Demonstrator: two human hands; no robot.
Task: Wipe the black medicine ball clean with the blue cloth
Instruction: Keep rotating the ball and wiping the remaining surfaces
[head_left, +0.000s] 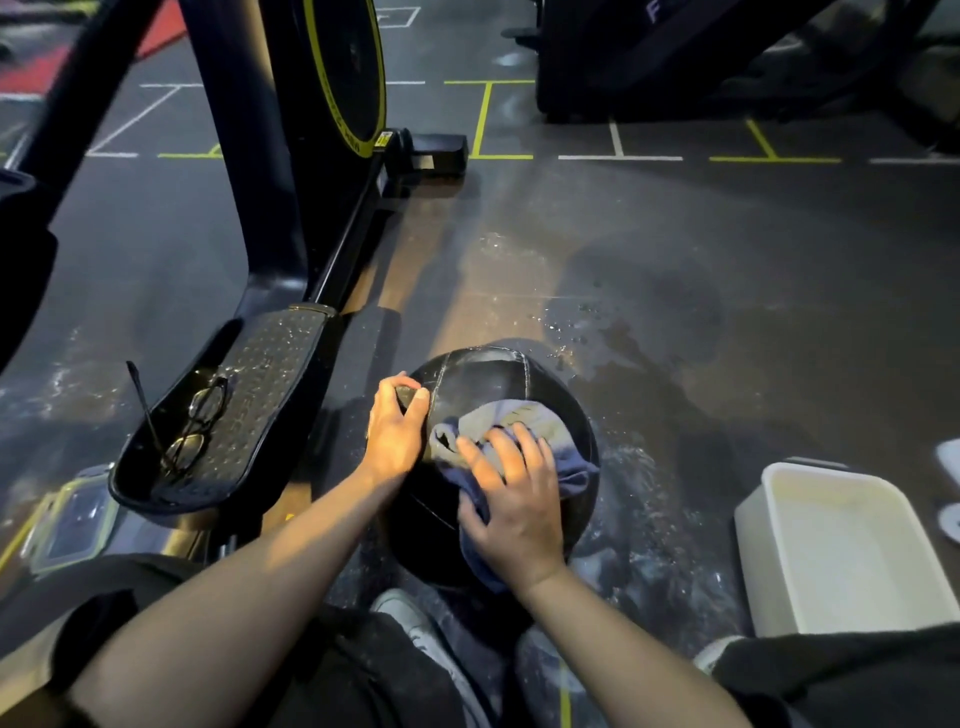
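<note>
The black medicine ball (483, 382) sits on the wet gym floor just in front of my knees. Over its top and right side lies the blue cloth (540, 423). My right hand (511, 506) presses on the cloth with fingers spread, holding it against the ball. My left hand (395, 428) rests on the ball's left side, thumb and fingers spread over the surface to steady it. The lower part of the ball is hidden behind my hands and arms.
A black exercise machine stands to the left; its pedal (223, 415) holds a pair of glasses (195, 421). A white plastic tub (841, 551) stands on the floor at the right. Water is splashed on the floor (597, 291) around the ball.
</note>
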